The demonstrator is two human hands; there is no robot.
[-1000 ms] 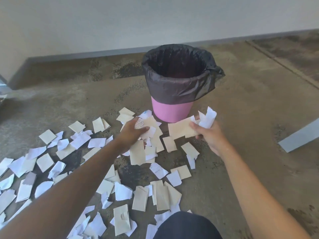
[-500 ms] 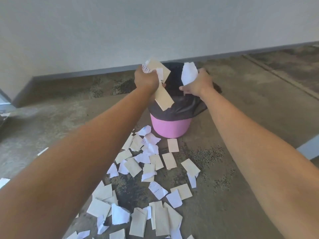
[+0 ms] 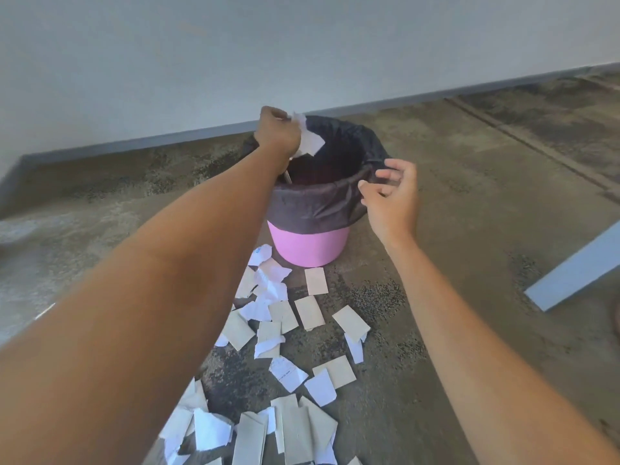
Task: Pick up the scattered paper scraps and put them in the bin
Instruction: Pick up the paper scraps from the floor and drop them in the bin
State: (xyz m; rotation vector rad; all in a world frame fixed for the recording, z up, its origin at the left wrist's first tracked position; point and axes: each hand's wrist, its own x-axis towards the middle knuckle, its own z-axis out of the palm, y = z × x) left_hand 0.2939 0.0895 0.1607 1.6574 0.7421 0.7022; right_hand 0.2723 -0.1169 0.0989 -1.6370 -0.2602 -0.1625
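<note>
A pink bin (image 3: 310, 246) lined with a black bag (image 3: 315, 203) stands on the concrete floor near the wall. My left hand (image 3: 276, 134) is over the bin's left rim, closed on a crumpled white paper scrap (image 3: 308, 137) that hangs above the opening. My right hand (image 3: 391, 196) hovers at the bin's right rim, fingers spread, holding nothing. Several white and beige paper scraps (image 3: 285, 330) lie scattered on the floor in front of the bin, reaching the bottom edge of the view.
A grey-white wall with a dark skirting strip (image 3: 201, 132) runs behind the bin. A long pale grey board (image 3: 577, 266) lies on the floor at the right. The floor is stained concrete (image 3: 469, 182).
Both hands came up from the floor with scraps to the bin. My right hand has let its scraps go and opened. My left hand now holds fewer scraps over the opening.
</note>
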